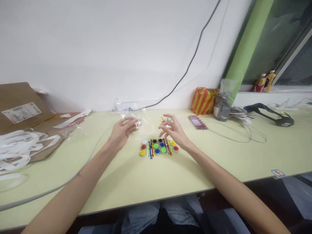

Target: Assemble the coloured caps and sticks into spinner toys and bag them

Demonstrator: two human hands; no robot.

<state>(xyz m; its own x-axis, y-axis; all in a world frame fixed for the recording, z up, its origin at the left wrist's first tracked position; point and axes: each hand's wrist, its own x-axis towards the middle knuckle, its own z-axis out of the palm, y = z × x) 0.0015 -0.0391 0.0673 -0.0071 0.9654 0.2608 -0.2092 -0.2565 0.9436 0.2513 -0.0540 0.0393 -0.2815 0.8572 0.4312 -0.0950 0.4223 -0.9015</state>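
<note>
My left hand [124, 129] is closed at the fingers on a thin clear plastic bag [143, 122], which spreads to the right of the fingertips. My right hand [173, 130] hovers over the table with its fingers apart and bent, holding nothing I can see. Behind its fingers show a few small coloured pieces, one of them red [163, 120]. Below and between the hands lie small round discs in several colours, such as a blue disc [157, 151] and a yellow disc [142, 152]. Thin coloured sticks [150, 150] lie in two bundles among the discs.
On the left are a cardboard box [21, 107], a heap of white strips [21, 148] and a grey cable [60, 186]. A power strip [126, 106] lies by the wall. At right stand a striped bag [204, 100], a blurred phone-like item [198, 122] and a black frame [270, 114].
</note>
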